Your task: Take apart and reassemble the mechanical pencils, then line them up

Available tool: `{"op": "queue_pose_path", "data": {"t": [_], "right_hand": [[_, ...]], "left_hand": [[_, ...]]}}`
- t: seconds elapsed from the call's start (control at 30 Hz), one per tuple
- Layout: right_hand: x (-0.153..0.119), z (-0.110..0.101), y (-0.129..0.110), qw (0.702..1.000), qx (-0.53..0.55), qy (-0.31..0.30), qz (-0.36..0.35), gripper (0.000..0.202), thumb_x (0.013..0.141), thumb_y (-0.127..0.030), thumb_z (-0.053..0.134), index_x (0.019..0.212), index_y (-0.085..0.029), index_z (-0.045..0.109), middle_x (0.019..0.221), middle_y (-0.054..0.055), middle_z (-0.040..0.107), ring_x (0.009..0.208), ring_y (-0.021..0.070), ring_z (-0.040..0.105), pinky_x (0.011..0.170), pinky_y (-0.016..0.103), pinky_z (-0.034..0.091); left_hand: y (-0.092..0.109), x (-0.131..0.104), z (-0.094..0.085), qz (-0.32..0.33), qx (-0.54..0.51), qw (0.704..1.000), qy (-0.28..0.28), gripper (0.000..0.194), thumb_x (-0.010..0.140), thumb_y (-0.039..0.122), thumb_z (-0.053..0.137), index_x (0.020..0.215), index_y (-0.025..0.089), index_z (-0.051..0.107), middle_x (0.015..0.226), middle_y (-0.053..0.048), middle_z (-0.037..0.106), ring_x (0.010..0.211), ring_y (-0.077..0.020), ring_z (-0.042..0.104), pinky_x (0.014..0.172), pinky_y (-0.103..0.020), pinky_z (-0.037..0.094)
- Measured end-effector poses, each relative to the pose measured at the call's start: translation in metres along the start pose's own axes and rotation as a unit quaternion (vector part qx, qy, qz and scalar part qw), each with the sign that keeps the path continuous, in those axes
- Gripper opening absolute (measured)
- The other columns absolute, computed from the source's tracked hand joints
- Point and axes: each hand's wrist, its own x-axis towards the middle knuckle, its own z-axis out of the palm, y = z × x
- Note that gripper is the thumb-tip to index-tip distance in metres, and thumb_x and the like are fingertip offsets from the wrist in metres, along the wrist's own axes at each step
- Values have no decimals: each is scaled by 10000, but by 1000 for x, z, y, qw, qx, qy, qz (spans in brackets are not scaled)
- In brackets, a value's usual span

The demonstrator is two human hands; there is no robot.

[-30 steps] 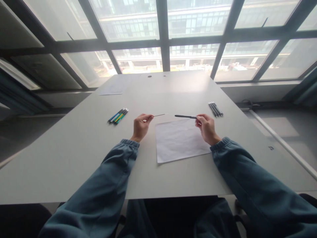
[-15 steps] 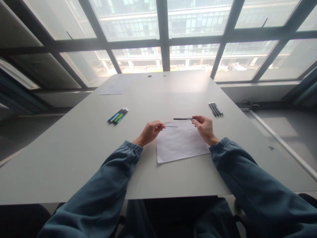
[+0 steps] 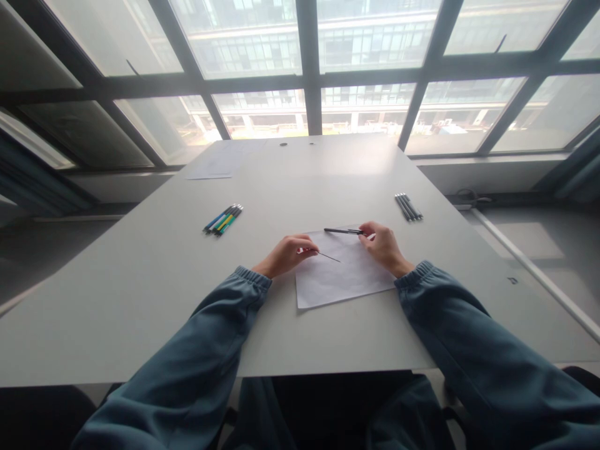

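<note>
Between the thumb and fingers of my left hand (image 3: 296, 251) is a thin dark rod (image 3: 330, 257), much like a pencil lead. It slants down to the right over a white sheet of paper (image 3: 340, 284). My right hand (image 3: 380, 245) pinches one end of a dark pen or mechanical pencil (image 3: 340, 231); which of the two I cannot tell. That pen points left, close to the paper's far edge, and stays apart from the rod. The right wrist is over the right side of the sheet.
A bundle of coloured pens (image 3: 223, 220) lies on the white table (image 3: 154, 300) to the left. Several dark pens (image 3: 408, 207) lie side by side at right. More paper (image 3: 210, 164) sits at the far left, before the windows.
My left hand has moved slightly right and nearer to me, and the rod now tilts downward. My right hand has shifted a little left and down with the pen.
</note>
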Motion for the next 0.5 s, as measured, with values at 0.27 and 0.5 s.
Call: {"op": "queue_pose_path", "data": {"t": [0.27, 0.5], "right_hand": [[-1, -2, 1, 991, -111, -56, -41, 150, 784, -139, 645, 889, -183, 743, 877, 94, 686, 858, 248, 624, 862, 400, 491], [-8, -2, -19, 991, -35, -39, -126, 168, 901, -250, 627, 1016, -207, 741, 958, 95, 695, 927, 257, 624, 902, 416, 488]], "left_hand": [[-2, -1, 0, -5, -4, 1000, -12, 319, 937, 471, 643, 890, 200, 806, 818, -77, 701, 686, -142, 608, 656, -265, 499], [-2, 0, 3, 0, 26, 1000, 15, 329, 947, 471, 627, 893, 194, 794, 825, -75, 714, 689, -142, 611, 661, -266, 506]]}}
